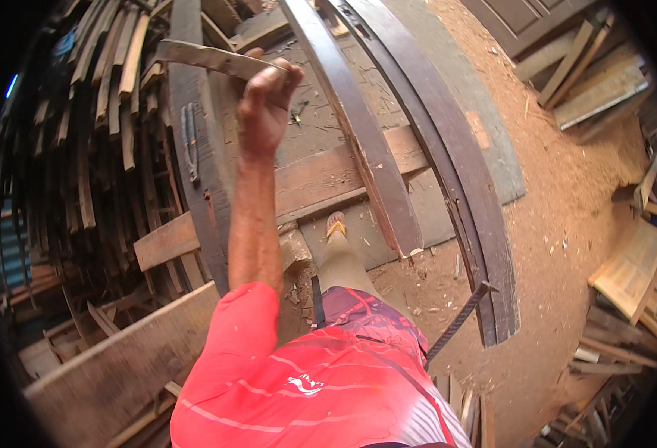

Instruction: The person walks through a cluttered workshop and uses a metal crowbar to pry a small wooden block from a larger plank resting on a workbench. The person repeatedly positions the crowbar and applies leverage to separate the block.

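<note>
We take the reddish-brown wooden crosspiece [317, 179] as our landmark. Beyond its far side we see the left hand [270, 104], raised and clamped on one end of a flat, grey-brown, wooden-looking strip [209, 58]. The strip points leftward from the fingers, also on the far side of the crosspiece; its free end overlaps a long, dark, weathered plank [194, 112] in our view. We cannot tell how the right hand stands, as it lies outside the frame.

Three long members run across the crosspiece. The weathered plank crosses near its left end. A glossy, dark brown, straight-edged board [351, 112] crosses right of its middle, the chipped near end on our side. A wide, dark brown, grooved timber [459, 179] passes over its right portion and bends in the lens.

On the near side of the crosspiece we record a foot in a yellow-strapped sandal [336, 224], and left of it a rough, pale brown block [295, 250]. Farther to the near right, a dark, ribbed metal rod [459, 322] overlaps the grooved timber's end in our view. Beyond the crosspiece's left end stands a dense pile of narrow brown slats [97, 97].
</note>
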Tool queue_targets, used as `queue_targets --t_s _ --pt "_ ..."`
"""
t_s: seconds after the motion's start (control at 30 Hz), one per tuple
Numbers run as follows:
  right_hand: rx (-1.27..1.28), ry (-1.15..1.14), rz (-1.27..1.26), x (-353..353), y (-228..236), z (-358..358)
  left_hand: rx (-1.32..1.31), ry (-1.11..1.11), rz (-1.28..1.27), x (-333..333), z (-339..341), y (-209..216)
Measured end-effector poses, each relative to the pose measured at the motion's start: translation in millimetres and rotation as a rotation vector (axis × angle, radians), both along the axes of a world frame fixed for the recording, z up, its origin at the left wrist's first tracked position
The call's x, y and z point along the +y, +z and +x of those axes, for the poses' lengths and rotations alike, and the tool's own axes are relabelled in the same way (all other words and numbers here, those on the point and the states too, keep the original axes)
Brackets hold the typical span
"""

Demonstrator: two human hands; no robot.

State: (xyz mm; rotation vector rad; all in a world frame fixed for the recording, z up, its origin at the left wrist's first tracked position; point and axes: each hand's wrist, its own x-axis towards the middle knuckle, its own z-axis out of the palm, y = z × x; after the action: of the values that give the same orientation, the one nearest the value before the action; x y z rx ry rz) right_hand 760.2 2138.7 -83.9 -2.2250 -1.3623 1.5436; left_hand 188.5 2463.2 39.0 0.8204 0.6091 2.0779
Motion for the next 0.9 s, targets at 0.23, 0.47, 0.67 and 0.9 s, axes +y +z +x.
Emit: queue_targets --t_s 0.23,0.47,0.67,0.9 --pt "0.096 0.101 0.139 12 -51 88 0.279 0.038 -0.356 -199 205 -19" --pt "0.264 0.049 0.298 -18 -72 140 0.937 -0.106 -0.88 -318 293 -49" --pt "0.414 0.064 0.401 -43 -81 161 1.144 -0.065 -0.908 -308 298 -85" --pt "0.212 0.154 0.118 -58 -60 146 1.389 -0.047 -0.921 -279 274 -79"
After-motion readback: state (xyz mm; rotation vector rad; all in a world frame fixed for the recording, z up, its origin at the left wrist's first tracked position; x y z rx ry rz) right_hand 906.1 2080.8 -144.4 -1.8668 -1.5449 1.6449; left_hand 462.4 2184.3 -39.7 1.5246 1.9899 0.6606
